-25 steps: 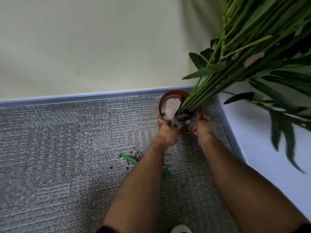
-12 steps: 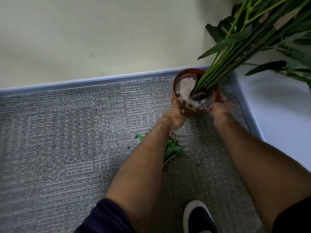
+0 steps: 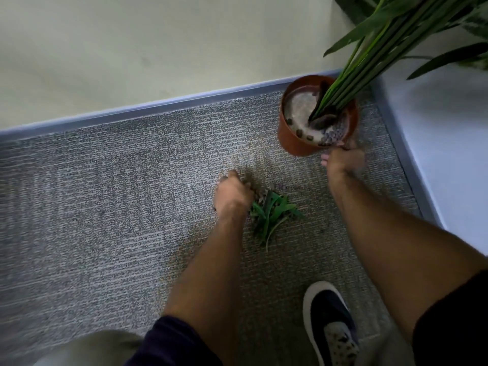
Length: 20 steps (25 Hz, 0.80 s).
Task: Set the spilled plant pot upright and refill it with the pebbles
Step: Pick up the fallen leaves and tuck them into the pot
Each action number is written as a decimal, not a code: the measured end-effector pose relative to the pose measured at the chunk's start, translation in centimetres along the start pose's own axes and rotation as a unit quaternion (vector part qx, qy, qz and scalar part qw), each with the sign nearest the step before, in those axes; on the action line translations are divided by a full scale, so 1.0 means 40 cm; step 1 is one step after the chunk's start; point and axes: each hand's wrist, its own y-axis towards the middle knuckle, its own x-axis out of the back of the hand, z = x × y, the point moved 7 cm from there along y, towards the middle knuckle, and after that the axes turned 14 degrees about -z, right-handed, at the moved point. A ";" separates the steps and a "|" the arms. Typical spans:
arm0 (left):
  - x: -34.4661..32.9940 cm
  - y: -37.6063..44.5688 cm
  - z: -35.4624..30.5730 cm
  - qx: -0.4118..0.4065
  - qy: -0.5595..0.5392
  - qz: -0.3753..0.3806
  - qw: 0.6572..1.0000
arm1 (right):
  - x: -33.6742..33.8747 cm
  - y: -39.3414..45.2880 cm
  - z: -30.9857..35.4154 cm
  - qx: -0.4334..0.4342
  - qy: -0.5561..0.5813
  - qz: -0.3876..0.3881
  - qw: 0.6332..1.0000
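Standing upright at far right: brown plant pot (image 3: 298,143) on grey carpet (image 3: 105,207) by the wall, holding pale filler, a few dark pebbles (image 3: 331,137) along its near side, and long green stems leaning right. Touching its near rim: right hand (image 3: 343,161), fingers blurred, grip unclear. Lowered onto spilled pebbles beside 1 leaf sprig (image 3: 272,215): left hand (image 3: 232,194), fingers curled, seemingly gathering.

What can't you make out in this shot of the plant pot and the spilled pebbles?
Head view only:
- Spilled pebbles: the left hand and fallen leaves cover most of them, so their number is unclear.
- Right hand at the pot: motion-blurred, grip uncertain.
- Plant: its top is cut off by the frame edge.
- Left fingers: hidden under the hand.
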 end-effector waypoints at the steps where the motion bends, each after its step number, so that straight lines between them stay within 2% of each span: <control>1: -0.024 -0.020 0.024 0.003 0.019 0.015 1.000 | 0.010 -0.055 -0.006 0.014 -0.005 0.008 1.000; 3: -0.075 -0.060 0.051 -0.013 0.050 0.066 0.996 | 0.026 -0.176 -0.046 0.049 -0.066 0.059 0.995; 5: -0.119 -0.084 0.058 -0.046 0.065 0.108 0.991 | 0.041 -0.288 -0.113 0.093 -0.164 0.120 0.975; 7: -0.154 -0.103 0.061 -0.076 0.062 0.127 0.987 | 0.064 -0.380 -0.172 0.127 -0.245 0.158 0.948; 9: -0.181 -0.122 0.071 -0.094 0.053 0.127 0.986 | 0.080 -0.436 -0.218 0.109 -0.295 0.187 0.931; 11: -0.197 -0.134 0.082 -0.105 0.043 0.103 0.988 | 0.074 -0.446 -0.242 0.095 -0.309 0.201 0.925; 14: -0.195 -0.129 0.090 -0.104 0.013 0.056 0.993 | 0.038 -0.434 -0.238 0.126 -0.314 0.209 0.917; 17: -0.190 -0.115 0.095 -0.091 0.006 0.045 0.995 | 0.010 -0.433 -0.230 0.154 -0.328 0.211 0.908; 20: -0.191 -0.101 0.105 -0.056 -0.033 0.027 0.998 | 0.005 -0.428 -0.230 0.170 -0.304 0.193 0.917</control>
